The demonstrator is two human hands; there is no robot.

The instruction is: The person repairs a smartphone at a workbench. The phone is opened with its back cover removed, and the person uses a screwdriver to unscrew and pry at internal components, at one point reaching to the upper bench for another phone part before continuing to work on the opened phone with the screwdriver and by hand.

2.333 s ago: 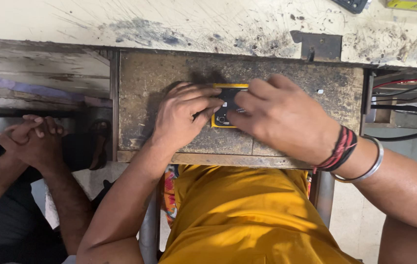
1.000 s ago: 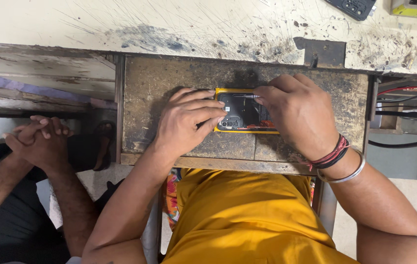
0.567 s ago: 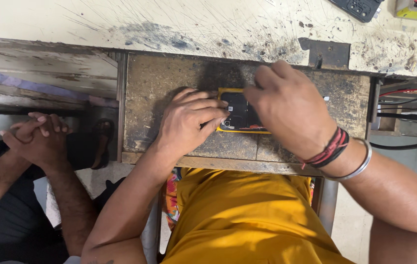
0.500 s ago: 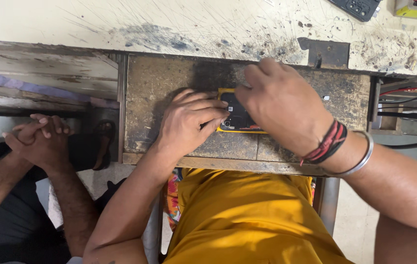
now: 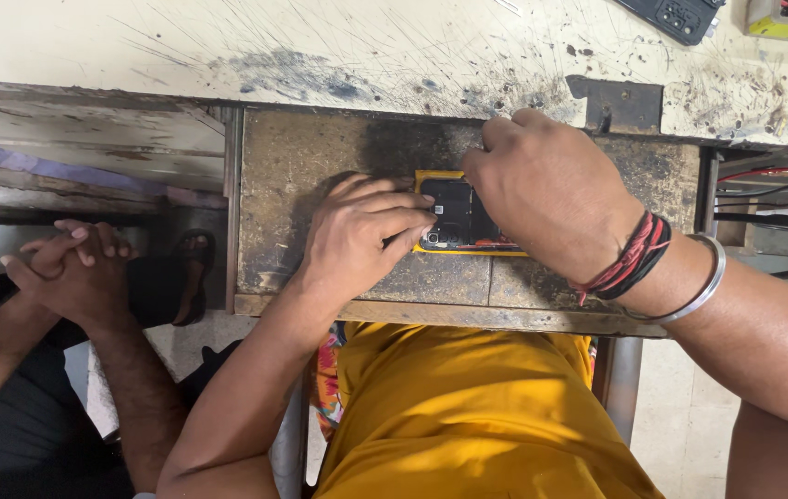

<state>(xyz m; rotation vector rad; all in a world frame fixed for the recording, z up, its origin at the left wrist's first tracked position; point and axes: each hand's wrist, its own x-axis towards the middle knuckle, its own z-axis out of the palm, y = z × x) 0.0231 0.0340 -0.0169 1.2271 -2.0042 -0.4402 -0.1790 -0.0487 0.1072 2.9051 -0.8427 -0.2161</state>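
We have the phone (image 5: 459, 217) lying open-backed in its yellow frame on the pull-out shelf (image 5: 302, 185); our left hand (image 5: 357, 236) pins its near end with flat fingers, our right hand (image 5: 551, 199) curls over the far end, its fingertips hidden; the back is off, the insides bared, nothing yet lifted out.

Thing: an opened phone (image 5: 457, 217), dark inside, was framed by a yellow edge.
Pose: it was laid flat, lengthwise.
Place: it was set on a worn pull-out board (image 5: 302, 176) and partly covered.
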